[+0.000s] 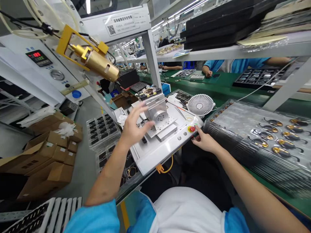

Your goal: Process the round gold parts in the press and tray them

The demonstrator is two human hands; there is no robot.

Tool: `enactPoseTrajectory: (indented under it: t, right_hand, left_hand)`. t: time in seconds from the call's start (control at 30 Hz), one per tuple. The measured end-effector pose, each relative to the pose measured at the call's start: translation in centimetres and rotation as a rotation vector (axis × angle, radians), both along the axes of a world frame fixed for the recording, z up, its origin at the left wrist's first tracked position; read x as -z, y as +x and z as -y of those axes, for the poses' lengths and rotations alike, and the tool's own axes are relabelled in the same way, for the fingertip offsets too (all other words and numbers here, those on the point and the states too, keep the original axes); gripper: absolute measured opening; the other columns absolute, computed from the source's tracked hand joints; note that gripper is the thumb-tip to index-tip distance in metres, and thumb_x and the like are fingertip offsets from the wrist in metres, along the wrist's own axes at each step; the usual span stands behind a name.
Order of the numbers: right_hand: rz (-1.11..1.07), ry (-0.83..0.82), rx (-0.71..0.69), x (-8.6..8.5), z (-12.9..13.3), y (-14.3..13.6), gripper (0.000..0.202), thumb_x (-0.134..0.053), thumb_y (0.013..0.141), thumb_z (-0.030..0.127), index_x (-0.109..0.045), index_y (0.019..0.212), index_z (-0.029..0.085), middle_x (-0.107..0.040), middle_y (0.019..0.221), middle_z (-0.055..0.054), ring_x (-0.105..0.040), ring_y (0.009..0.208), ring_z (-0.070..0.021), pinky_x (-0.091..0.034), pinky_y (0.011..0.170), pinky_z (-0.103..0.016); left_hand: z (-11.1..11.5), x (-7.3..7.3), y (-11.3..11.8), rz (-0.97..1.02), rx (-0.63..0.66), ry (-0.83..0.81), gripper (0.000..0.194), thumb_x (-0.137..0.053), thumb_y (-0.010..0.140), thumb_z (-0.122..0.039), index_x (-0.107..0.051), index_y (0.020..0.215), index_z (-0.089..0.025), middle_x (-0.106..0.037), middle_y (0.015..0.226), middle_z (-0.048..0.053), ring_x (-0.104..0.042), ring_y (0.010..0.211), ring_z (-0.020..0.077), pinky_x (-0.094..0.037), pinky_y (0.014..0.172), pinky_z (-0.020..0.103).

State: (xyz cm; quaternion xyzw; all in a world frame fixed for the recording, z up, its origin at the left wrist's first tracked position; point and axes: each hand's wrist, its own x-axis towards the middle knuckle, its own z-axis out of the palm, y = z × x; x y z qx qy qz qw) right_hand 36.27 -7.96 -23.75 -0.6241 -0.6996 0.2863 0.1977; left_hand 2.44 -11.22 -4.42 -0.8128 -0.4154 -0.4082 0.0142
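Head view: brass cylinder (102,66) stands clear of fixture (155,108), cycle seemingly unrun; left hand (133,129) spread, right hand (205,140) half-curled at green button (195,124), both apparently empty.

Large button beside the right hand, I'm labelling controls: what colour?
The large button is red; head view.

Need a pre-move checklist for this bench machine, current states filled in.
1. Left hand empty: ok, open, nothing held.
2. Left hand well away from the metal fixture: not ok, looks close to it.
3. Right hand at the controls: ok, a finger is at the green button; whether it presses, cannot tell.
4. Red knob released: cannot tell.
5. Gold cylinder apart from the fixture: ok, visible gap.
6. Display lit: ok, red digits showing.
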Motion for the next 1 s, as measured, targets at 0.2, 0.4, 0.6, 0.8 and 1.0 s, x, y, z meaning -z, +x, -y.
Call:
enactPoseTrajectory:
  t: [0.2,0.4,0.6,0.8,1.0]
  right_hand:
    - [-0.028,0.017,0.040,-0.8,-0.4,0.5,0.087,-0.070,0.087,0.029,-0.032,0.163,0.012,-0.078,0.097,-0.009,-0.074,0.095,-0.0291,-0.055,0.089,-0.038]
    - [-0.490,-0.016,-0.097,-0.3,5.2,-1.1,0.070,-0.085,0.079,0.035,-0.056,0.140,0.018,-0.077,0.103,-0.009,-0.074,0.092,-0.0241,-0.057,0.087,-0.037]
    - [-0.866,0.162,-0.314,2.2,12.5,-6.6,0.089,-0.100,0.058,0.054,-0.063,0.132,0.020,-0.073,0.112,-0.010,-0.073,0.099,-0.0234,-0.057,0.092,-0.038]
    - [-0.774,0.305,-0.275,0.9,12.8,-7.3,0.076,-0.096,0.061,0.062,-0.071,0.120,0.020,-0.072,0.104,-0.008,-0.070,0.095,-0.0224,-0.058,0.086,-0.035]
    - [-0.236,0.437,-0.046,-5.9,7.2,4.7,0.028,-0.078,0.090,0.040,-0.074,0.111,0.022,-0.075,0.110,-0.010,-0.070,0.101,-0.0273,-0.057,0.093,-0.045]
  left_hand:
    - [8.7,9.8,0.5,0.251,0.094,-0.306,0.027,-0.076,0.091,-0.037,-0.074,0.116,-0.026,-0.077,0.125,0.012,-0.074,0.119,0.0295,-0.061,0.106,0.049]
    - [12.2,18.2,4.2,0.563,0.136,-0.787,0.033,-0.073,0.093,-0.041,-0.073,0.124,-0.029,-0.079,0.123,0.011,-0.076,0.117,0.0287,-0.062,0.107,0.046]
    - [12.9,22.1,7.3,1.088,0.351,-1.035,0.061,-0.086,0.081,-0.049,-0.067,0.133,-0.025,-0.077,0.127,0.016,-0.075,0.117,0.0332,-0.059,0.106,0.052]
    - [11.9,22.0,8.6,1.290,0.384,-1.097,0.062,-0.097,0.066,-0.046,-0.077,0.120,-0.026,-0.080,0.116,0.013,-0.080,0.098,0.0286,-0.064,0.092,0.046]
    - [12.3,22.3,7.4,1.243,0.214,-1.113,0.056,-0.096,0.069,-0.032,-0.078,0.122,-0.026,-0.077,0.121,0.011,-0.080,0.098,0.0244,-0.064,0.081,0.032]
